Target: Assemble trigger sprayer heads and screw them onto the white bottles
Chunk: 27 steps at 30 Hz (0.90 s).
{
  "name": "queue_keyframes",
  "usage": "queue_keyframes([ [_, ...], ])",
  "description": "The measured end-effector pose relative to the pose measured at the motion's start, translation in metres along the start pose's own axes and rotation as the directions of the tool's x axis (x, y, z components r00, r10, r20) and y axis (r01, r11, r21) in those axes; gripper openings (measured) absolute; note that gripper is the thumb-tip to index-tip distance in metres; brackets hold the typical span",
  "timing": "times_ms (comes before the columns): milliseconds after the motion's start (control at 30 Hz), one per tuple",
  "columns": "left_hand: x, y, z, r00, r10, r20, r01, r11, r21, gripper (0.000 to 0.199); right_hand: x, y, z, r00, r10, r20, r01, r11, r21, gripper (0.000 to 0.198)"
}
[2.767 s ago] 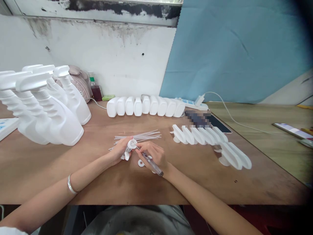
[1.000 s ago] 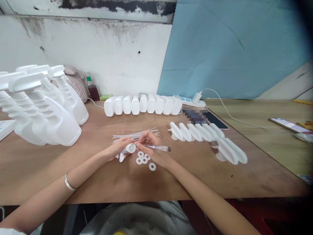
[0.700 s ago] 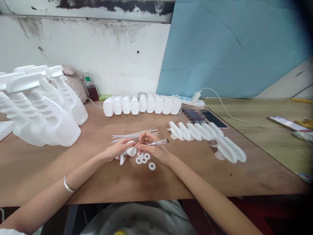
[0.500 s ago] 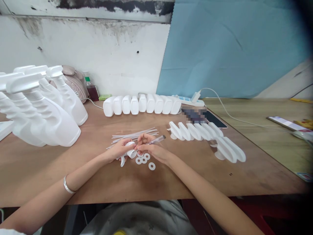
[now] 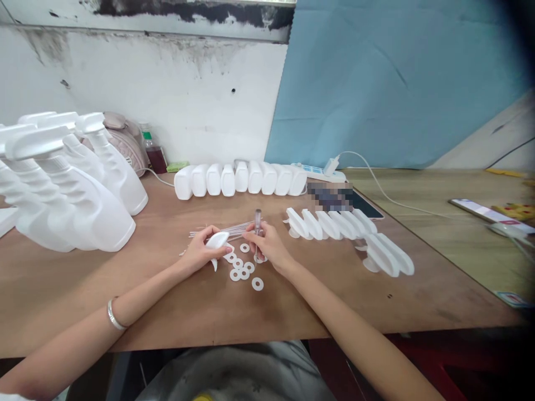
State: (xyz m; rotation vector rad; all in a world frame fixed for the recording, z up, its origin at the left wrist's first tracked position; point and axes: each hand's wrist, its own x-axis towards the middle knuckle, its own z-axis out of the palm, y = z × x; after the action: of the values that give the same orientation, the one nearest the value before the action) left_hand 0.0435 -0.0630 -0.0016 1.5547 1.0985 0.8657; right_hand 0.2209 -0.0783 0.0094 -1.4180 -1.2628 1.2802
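My left hand (image 5: 199,252) is closed around a white spray trigger head (image 5: 217,240), its trigger hanging below the fingers. In my right hand (image 5: 270,246) a small screwdriver with a clear handle (image 5: 257,216) stands nearly upright, its shaft pointing down at the tabletop. Several flat white ring washers (image 5: 236,275) lie under and between the two hands. Just behind the hands is a bundle of thin white tubes (image 5: 238,229), partly covered by them. The screwdriver's tip is too small to make out clearly.
White spray bottles with heads fitted (image 5: 90,206) crowd the left side. A row of white bottles (image 5: 228,181) lies along the wall. More trigger heads (image 5: 343,224) line the right. Beyond them are a power strip (image 5: 330,175), a cable and a phone (image 5: 480,210).
The screwdriver has swung from slanted to upright, and my right hand has moved off the trigger head. My left hand has turned the head over. More washers show on the table.
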Motion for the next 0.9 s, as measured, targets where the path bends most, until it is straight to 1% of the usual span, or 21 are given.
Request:
queue_keyframes([
  [33,-0.001,0.0,0.001,1.0,0.005,0.005,-0.005,1.0,-0.021,0.035,0.001,0.001,0.0,1.0,-0.011,-0.025,0.009,0.998,-0.067,0.018],
  [100,-0.002,-0.001,0.002,0.999,-0.002,0.041,0.006,0.995,-0.096,0.034,0.001,0.003,-0.001,0.998,-0.05,-0.023,0.043,0.973,-0.226,0.018],
  [167,-0.003,-0.004,0.002,0.993,-0.026,0.112,0.046,0.982,-0.181,0.035,-0.001,0.006,0.0,0.994,-0.109,0.021,0.108,0.907,-0.406,0.018],
  [233,-0.004,-0.006,0.002,0.985,-0.037,0.168,0.078,0.967,-0.242,0.036,-0.004,0.009,0.001,0.981,-0.18,0.077,0.191,0.795,-0.576,0.02],
  [300,-0.004,-0.006,0.002,0.979,-0.035,0.199,0.089,0.958,-0.274,0.039,-0.006,0.012,0.003,0.965,-0.244,0.096,0.238,0.658,-0.715,0.023],
  [367,-0.006,-0.003,0.002,0.974,-0.022,0.227,0.087,0.956,-0.28,0.042,-0.008,0.014,0.003,0.949,-0.31,0.058,0.228,0.547,-0.805,0.027],
  [400,-0.006,-0.002,0.002,0.97,-0.02,0.244,0.088,0.958,-0.272,0.044,-0.009,0.014,0.003,0.937,-0.349,0.028,0.22,0.525,-0.822,0.029],
  [433,-0.007,0.0,0.001,0.965,-0.016,0.26,0.087,0.962,-0.261,0.045,-0.009,0.013,0.003,0.922,-0.387,0.003,0.228,0.535,-0.813,0.029],
  [500,-0.008,0.003,0.001,0.96,-0.005,0.28,0.075,0.968,-0.24,0.049,-0.012,0.008,0.002,0.899,-0.438,0.012,0.319,0.636,-0.703,0.028],
  [567,-0.009,0.004,0.001,0.956,0.015,0.294,0.058,0.969,-0.238,0.053,-0.015,0.0,0.003,0.883,-0.459,0.1,0.44,0.732,-0.52,0.027],
  [633,-0.009,0.003,0.003,0.95,0.048,0.309,0.038,0.964,-0.265,0.056,-0.018,-0.008,0.004,0.865,-0.465,0.191,0.501,0.77,-0.395,0.026],
  [667,-0.009,0.002,0.003,0.944,0.064,0.323,0.03,0.96,-0.28,0.057,-0.02,-0.011,0.004,0.859,-0.465,0.213,0.511,0.772,-0.378,0.025],
  [733,-0.01,0.0,0.005,0.931,0.095,0.353,0.016,0.954,-0.298,0.056,-0.026,-0.017,0.002,0.866,-0.443,0.234,0.501,0.77,-0.395,0.019],
  [800,-0.011,-0.002,0.006,0.915,0.121,0.384,0.001,0.953,-0.302,0.056,-0.036,-0.022,-0.006,0.891,-0.383,0.246,0.454,0.778,-0.434,0.015],
  [833,-0.011,-0.003,0.006,0.908,0.129,0.398,-0.007,0.955,-0.295,0.056,-0.043,-0.024,-0.012,0.906,-0.345,0.246,0.423,0.78,-0.461,0.014],
  [900,-0.011,-0.006,0.004,0.905,0.145,0.4,-0.035,0.963,-0.269,0.051,-0.06,-0.029,-0.027,0.934,-0.291,0.209,0.358,0.781,-0.512,0.012],
])
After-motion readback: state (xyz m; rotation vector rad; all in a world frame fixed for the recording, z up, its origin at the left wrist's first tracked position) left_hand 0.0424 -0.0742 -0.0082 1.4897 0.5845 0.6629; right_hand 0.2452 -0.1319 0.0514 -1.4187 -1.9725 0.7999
